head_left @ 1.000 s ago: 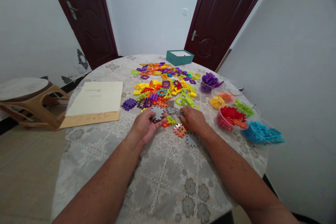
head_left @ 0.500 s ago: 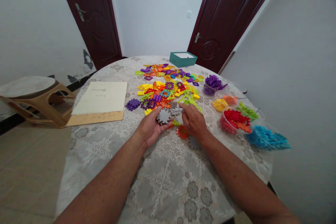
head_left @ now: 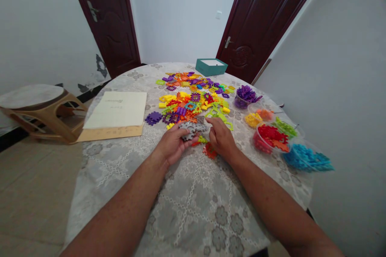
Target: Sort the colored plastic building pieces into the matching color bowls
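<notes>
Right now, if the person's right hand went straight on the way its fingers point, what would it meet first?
Most likely the grey pieces in the left hand; the right hand seems to touch them, though depth is unclear. Beyond lies the coloured pile.

A teal cardboard box (head_left: 211, 66) stood at the far edge of a round, cloth-covered table (head_left: 193, 213). Nearer and left of the box lay a cream paper booklet (head_left: 117, 109). Nearer and to its right stood clear plastic tubs of purple pieces (head_left: 245, 97), red pieces (head_left: 269, 136) and blue pieces (head_left: 307, 157).
</notes>
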`<state>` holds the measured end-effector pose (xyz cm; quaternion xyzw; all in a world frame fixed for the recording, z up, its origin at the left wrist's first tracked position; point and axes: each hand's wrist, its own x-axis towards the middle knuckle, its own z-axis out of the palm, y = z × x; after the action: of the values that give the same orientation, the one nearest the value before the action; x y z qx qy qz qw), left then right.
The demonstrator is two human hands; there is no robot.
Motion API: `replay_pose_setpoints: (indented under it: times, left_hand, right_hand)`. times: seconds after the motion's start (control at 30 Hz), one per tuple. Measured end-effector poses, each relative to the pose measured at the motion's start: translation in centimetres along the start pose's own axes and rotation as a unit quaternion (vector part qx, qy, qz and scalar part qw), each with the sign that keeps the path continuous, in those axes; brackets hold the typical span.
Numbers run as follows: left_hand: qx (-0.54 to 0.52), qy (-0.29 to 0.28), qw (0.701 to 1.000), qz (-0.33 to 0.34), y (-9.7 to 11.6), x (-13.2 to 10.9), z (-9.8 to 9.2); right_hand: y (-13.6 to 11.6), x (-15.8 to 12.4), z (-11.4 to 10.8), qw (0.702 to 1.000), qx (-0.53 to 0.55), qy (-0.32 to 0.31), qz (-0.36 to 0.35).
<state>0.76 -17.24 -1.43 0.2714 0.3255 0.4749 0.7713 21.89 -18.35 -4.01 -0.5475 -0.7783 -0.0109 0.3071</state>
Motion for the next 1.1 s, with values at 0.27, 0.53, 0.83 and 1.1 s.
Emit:
replay_pose_setpoints:
  times: [0.27,0.53,0.83,1.1]
  left_hand:
    - [-0.059,0.088,0.994,0.012,0.7,0.6,-0.1]
    - [-0.051,0.109,0.993,-0.004,0.4,0.7,-0.2]
    - [-0.044,0.1,0.994,0.001,0.4,0.7,0.0]
    - [-0.035,0.109,0.993,-0.002,0.4,0.5,0.1]
  right_hand:
    - [0.3,0.3,-0.5,0.984,-0.07,-0.155,0.058]
    - [-0.8,0.2,-1.2,0.974,-0.031,-0.224,0.03]
    - [-0.7,0.5,-2.3,0.949,-0.172,-0.255,0.074]
    - [0.6,0.3,-2.5,0.949,-0.154,-0.242,0.129]
